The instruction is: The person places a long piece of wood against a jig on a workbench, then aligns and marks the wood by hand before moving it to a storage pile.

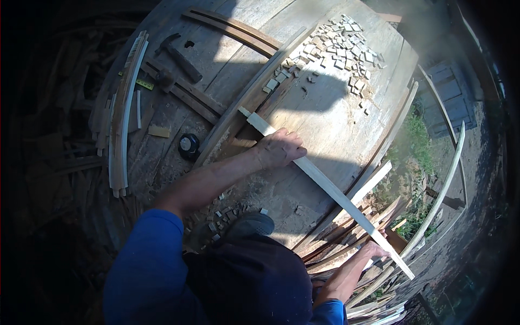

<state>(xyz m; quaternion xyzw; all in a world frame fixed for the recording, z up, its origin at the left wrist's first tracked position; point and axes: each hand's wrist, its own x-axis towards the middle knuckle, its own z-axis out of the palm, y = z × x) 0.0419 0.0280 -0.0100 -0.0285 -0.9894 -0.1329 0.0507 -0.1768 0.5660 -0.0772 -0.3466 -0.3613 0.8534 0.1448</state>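
A long pale wooden strip (331, 189) runs slantwise across the workbench, from its rough far-left end to a near-right end beyond the bench edge. My left hand (281, 147) is closed over the strip near its far-left end, close to a long raised wooden rail (254, 70) on the bench. Out past the bench's right edge, my right hand (374, 251) grips the strip near its other end. That hand's fingers are partly hidden behind the wood. Many small cut wood pieces (341, 49) lie on the far part of the bench.
Left of the rail are a hammer (183, 58), a round black tape measure (188, 146), a small wood block (159, 131) and a bundle of strips (125, 116). More wooden strips (346, 233) are piled along the right edge. Small offcuts (219, 219) lie near my body.
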